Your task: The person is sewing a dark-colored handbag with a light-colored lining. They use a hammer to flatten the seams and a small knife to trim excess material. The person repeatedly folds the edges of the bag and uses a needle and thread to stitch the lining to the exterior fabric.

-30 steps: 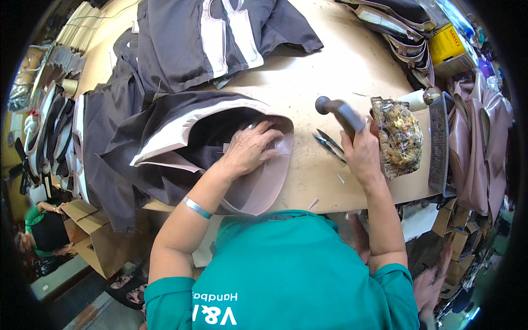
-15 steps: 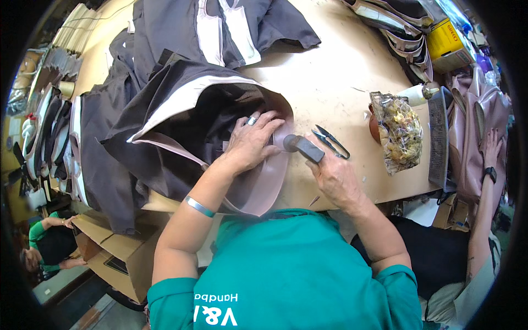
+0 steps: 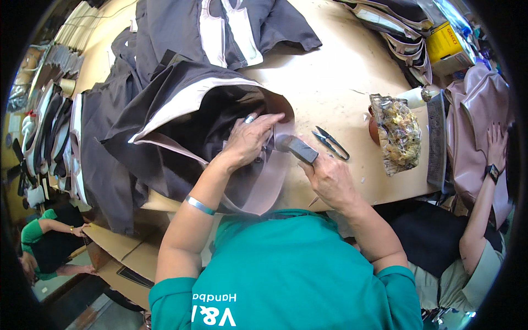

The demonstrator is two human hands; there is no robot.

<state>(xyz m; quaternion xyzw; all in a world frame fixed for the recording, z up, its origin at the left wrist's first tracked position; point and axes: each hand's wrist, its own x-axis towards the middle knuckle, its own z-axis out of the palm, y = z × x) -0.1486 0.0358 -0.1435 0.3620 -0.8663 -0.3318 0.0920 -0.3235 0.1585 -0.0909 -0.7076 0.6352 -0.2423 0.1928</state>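
A black fabric bag (image 3: 132, 118) with pink trim lies on the table, its mouth gaping. My left hand (image 3: 248, 142), wearing a ring, reaches over the mouth, fingers stretched along the inside of the pink edge band (image 3: 285, 110). My right hand (image 3: 333, 181) is wrapped round a hammer (image 3: 302, 150). The blurred end of its head is right at the pink band, just beside my left fingers; whether it touches I cannot tell. Black thread snips (image 3: 331, 143) lie on the table just beyond my right hand.
More black and white fabric panels (image 3: 264, 30) cover the far left. A clear bag of scraps (image 3: 396, 135) stands by a grey basket (image 3: 436, 137) at right. Another person's hand (image 3: 496, 144) rests on pink material (image 3: 476, 110). At lower left, someone handles a cardboard box (image 3: 124, 247).
My right hand and the hammer have shifted slightly left. My left hand's fingers have moved a little along the band. The person at left and the box have shifted.
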